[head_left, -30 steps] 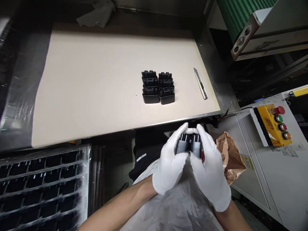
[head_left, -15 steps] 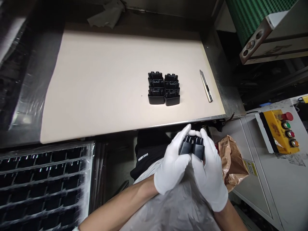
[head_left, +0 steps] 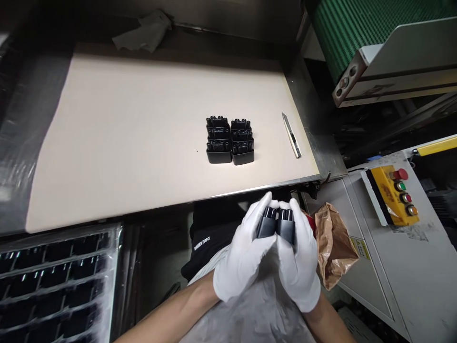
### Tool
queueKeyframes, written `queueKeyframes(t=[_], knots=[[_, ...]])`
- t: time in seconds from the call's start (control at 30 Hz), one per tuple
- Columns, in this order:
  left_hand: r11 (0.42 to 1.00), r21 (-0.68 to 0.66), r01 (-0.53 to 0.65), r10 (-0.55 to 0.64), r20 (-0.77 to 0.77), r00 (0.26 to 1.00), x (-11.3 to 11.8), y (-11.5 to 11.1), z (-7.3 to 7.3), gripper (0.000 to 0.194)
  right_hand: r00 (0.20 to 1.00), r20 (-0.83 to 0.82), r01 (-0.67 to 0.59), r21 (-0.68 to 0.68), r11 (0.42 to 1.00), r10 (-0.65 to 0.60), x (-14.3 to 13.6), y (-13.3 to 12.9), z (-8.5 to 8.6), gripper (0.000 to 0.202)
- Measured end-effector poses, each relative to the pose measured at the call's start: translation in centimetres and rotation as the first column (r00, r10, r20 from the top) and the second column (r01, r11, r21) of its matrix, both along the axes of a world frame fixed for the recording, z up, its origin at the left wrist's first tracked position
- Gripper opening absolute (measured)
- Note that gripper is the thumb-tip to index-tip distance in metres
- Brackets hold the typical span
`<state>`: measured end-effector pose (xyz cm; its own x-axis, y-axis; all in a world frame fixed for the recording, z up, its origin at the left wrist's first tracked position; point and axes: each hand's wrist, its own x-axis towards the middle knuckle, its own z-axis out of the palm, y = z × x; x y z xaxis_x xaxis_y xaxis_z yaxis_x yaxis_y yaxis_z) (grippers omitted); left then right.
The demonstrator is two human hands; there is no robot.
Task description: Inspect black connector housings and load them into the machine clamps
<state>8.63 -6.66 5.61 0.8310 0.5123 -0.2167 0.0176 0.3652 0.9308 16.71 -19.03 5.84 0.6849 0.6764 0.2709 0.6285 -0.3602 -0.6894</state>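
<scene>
White gloves cover both my hands, which are held close together in front of my body, below the table's front edge. My left hand is closed around one black plastic part with glossy tubes on its top. In my right hand is a matching black plastic part, its fingers wrapped round the outer side. The two parts stand side by side, tubes facing away from me. On the table, several like black parts are lined up in two columns.
A utility knife lies on the beige sheet to the right. Lower left, a plastic tray holds several black parts. A brown paper bag, a yellow button box and a green conveyor are on the right.
The whole scene has shifted left and slightly down in the picture as the head view turned. Both hands keep their hold on the two black parts.
</scene>
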Motion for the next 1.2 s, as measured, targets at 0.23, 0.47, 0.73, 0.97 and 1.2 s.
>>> queueKeyframes(t=[0.23, 0.47, 0.73, 0.97, 1.2], knots=[[0.98, 0.201, 0.006, -0.011, 0.022, 1.0, -0.5, -0.2, 0.0, 0.066, 0.995, 0.099, 0.003, 0.084, 0.996, -0.012, 0.1, -0.5, -0.5, 0.062], [0.994, 0.056, -0.098, 0.09, 0.13, 0.987, -0.4, -0.7, -0.1, 0.063, 0.994, 0.008, 0.108, 0.172, 0.979, -0.111, -0.2, -1.3, -1.2, 0.059], [0.957, -0.226, -0.179, 0.224, 0.19, 0.956, 0.1, -0.3, 1.2, 0.067, 0.982, -0.108, 0.18, 0.277, 0.944, -0.155, -0.4, -0.4, 0.4, 0.052], [0.934, -0.322, -0.158, 0.236, 0.221, 0.946, -0.4, 0.0, 0.6, 0.078, 0.981, -0.181, 0.136, 0.351, 0.927, -0.075, -0.6, -0.5, 0.5, 0.059], [0.919, -0.383, -0.088, 0.216, 0.307, 0.927, -0.5, 0.0, 0.2, 0.079, 0.945, -0.327, 0.155, 0.428, 0.891, -0.007, -0.6, -1.0, 0.6, 0.066]])
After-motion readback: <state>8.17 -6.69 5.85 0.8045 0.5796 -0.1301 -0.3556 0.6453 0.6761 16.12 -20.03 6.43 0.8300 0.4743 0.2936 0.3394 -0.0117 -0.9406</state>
